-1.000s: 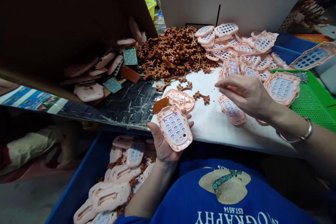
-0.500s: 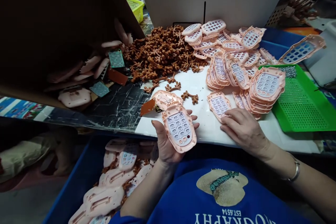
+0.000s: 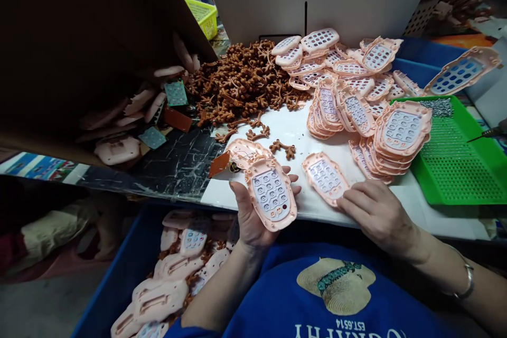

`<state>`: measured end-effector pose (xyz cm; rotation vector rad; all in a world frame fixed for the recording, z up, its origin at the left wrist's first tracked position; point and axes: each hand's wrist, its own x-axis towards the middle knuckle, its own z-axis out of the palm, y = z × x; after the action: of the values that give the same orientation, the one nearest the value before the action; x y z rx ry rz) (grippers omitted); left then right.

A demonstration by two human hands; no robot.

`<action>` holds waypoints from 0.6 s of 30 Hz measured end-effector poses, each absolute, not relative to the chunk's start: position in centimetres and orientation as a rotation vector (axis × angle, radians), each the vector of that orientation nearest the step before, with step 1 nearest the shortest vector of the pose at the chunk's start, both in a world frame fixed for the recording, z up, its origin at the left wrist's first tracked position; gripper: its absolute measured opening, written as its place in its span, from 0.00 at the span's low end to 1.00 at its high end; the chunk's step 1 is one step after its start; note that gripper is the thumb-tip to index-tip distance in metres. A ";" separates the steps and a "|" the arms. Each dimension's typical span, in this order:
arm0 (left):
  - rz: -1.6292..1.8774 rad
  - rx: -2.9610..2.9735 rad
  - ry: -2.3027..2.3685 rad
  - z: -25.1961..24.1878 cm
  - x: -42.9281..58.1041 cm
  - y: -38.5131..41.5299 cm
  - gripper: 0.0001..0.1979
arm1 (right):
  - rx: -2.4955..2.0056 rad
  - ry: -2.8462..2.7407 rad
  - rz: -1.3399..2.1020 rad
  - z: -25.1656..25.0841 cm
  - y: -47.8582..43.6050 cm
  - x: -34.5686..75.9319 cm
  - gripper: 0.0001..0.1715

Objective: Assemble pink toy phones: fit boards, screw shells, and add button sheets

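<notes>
My left hand (image 3: 253,216) holds a pink shell with a white keypad (image 3: 271,195), keypad side up, its thumb at the left edge and fingertips showing past the right edge. Behind it lies another pink shell (image 3: 247,152) with thin wires and an orange-brown board (image 3: 219,165). My right hand (image 3: 374,211) pinches the lower corner of a second keypad shell (image 3: 325,178) over the white sheet. Right of that shell stands a stack of keypad shells (image 3: 403,129). Several brown branch-shaped pieces (image 3: 283,149) lie just beyond my left hand.
A heap of brown pieces (image 3: 241,79) and piled pink shells (image 3: 348,66) lie at the back before a carton (image 3: 293,5). At right is a green tray (image 3: 455,169) with small metal parts. An open box (image 3: 119,63) stands left; a blue bin (image 3: 114,274) of shells is below.
My right hand has drawn the second keypad shell toward me and a little left, away from the stacks. A dark tool tip has come into view over the green tray.
</notes>
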<state>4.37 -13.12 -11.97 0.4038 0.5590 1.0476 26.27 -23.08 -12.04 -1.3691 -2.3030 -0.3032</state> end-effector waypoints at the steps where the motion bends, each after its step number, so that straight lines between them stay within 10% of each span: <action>1: 1.055 0.408 0.560 -12.0 4.1 -13.0 0.37 | -1.288 -2.311 -0.287 -11.8 -23.7 26.2 0.12; 18: 1.091 0.439 0.609 -11.9 3.9 -12.6 0.39 | -1.323 -2.298 -0.328 -13.4 -26.1 28.2 0.12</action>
<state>3.86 -12.64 -11.91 0.4393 0.6086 1.0910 28.23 -26.11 -13.44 -1.3232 -2.2977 -0.3280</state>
